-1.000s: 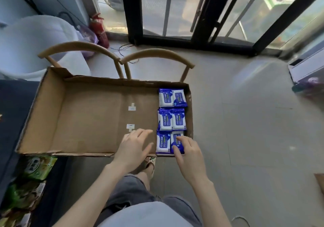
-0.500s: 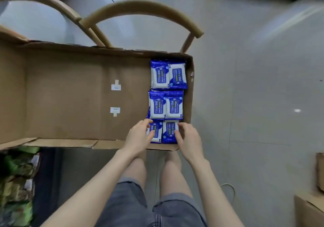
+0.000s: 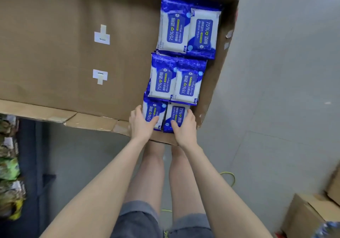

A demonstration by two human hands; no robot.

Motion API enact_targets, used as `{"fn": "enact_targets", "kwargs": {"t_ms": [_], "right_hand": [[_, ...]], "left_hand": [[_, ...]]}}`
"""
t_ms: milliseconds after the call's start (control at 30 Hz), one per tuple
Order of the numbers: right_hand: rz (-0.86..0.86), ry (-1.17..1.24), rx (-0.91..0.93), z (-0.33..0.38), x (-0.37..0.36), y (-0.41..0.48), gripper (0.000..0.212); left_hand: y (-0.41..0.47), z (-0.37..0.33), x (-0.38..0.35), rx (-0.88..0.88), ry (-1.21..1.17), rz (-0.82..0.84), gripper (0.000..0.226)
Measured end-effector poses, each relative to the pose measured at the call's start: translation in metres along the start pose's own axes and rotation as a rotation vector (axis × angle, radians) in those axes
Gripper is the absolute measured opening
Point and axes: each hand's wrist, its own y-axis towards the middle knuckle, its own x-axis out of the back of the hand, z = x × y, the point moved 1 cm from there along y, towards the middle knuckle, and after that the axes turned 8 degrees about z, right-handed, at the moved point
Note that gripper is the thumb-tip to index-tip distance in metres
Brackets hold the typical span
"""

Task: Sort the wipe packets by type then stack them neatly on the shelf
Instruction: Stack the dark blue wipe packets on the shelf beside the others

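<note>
Left hand [image 3: 142, 126], right hand [image 3: 184, 128] now around packets [image 3: 176, 113]

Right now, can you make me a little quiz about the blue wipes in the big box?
1. True or false: the left hand holds the nearest left packet, and the right hand holds the nearest right packet.
2. How many rows of blue packets show in the cardboard box? A two, B three, C five.
3. Fill in: each packet label reads ___ percent.
Key: 1 true; 2 B; 3 75.
</note>
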Motion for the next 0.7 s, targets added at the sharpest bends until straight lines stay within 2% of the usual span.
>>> {"fn": "enact_targets", "kwargs": {"t_ms": [267,433,600,700], "right_hand": [[-0.179,-0.150,-0.042,-0.011,-0.024,0.025,0.076],[-0.285,-0.139,-0.030,-0.011,-0.028,0.029,0.056],[-0.206,0.093,-0.031,-0.007,-0.019,0.022,0.034],[-0.167,0.197,-0.012,-0.001,-0.008,0.006,0.031]], "left_hand": [[0.018,0.015,-0.014,-0.060,-0.111,-0.141,0.044],[0.022,0.021,-0.011,-0.083,-0.107,-0.126,0.029],[0.015,0.026,0.001,-0.160,-0.224,0.016,0.007],[-0.002,0.028,0.010,-0.138,-0.376,0.043,0.009]]}}
